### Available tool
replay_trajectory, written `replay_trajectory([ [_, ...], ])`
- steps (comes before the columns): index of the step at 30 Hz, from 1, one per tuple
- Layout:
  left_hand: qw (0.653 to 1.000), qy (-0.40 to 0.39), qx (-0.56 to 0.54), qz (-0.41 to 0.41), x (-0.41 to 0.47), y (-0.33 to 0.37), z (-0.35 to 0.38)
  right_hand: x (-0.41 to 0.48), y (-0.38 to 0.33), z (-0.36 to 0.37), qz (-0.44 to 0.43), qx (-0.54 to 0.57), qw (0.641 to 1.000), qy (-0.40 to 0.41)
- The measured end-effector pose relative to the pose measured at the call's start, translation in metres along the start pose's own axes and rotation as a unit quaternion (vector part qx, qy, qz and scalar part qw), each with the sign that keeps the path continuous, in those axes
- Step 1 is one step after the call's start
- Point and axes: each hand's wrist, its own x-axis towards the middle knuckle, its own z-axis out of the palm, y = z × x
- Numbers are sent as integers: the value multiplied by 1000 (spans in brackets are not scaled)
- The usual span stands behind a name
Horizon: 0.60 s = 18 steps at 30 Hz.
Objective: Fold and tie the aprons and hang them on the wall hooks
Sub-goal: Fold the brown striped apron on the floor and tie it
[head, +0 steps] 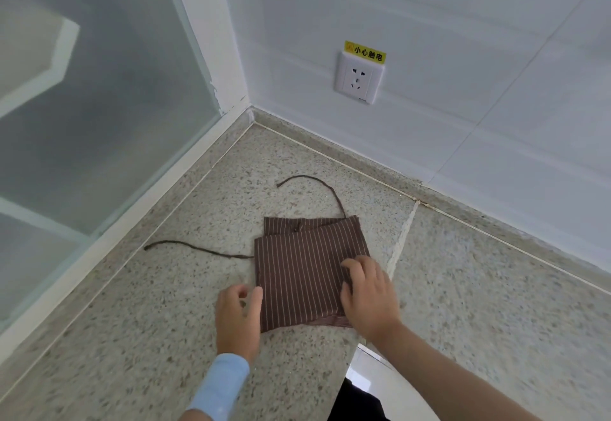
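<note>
Apron (297, 275), brown with pale stripes, is lying folded into a rough rectangle on the counter (148, 321), near its front edge and close to the corner of the room. The right hand (370, 298) is resting on its right edge, fingers curled onto the cloth and seemingly pinching the layers. The left hand (236, 315) is hovering at the lower left edge, fingers loosely bent and holding nothing, thumb just touching the fabric.

Risks, as judged: the stacked layers are sitting slightly askew, so a one-sided pull is likely to slide them apart and undo the fold. The two ties are trailing loose, the left tie (195, 248) running toward the window and the upper tie (317, 180) arcing toward the wall; either may twist or drag the bundle open during knotting. The near corner is lying close to the counter's edge and could slip off.

Setting: the counter is speckled stone with a pale seam (401, 239). White tiled wall (479, 57) is carrying a socket (358, 78) under a yellow warning label (365, 51); frosted glass (99, 106) is closing the left side. No hooks are showing.
</note>
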Motion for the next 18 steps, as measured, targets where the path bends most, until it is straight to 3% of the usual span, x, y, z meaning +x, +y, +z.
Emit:
replay_trajectory([
  [4,987,-138,22,79,-16,-11,-10,-30,-1,3,230,87,969,21],
  [7,993,-112,19,43,-25,-11,-5,-36,0,-3,309,175,934,-32],
  [9,995,-86,38,15,-26,-4,-3,-35,0,-10,311,231,921,-45],
  [11,992,-66,104,26,-25,1,-3,-35,2,-14,299,217,928,-47],
  [13,982,-56,179,18,-23,2,-3,-37,3,-16,286,162,942,-72],
  [16,981,-43,188,-20,-25,2,3,-39,0,-16,243,38,967,-69],
  [18,976,27,208,54,-30,3,7,-44,-4,-13,152,-30,988,-16],
])
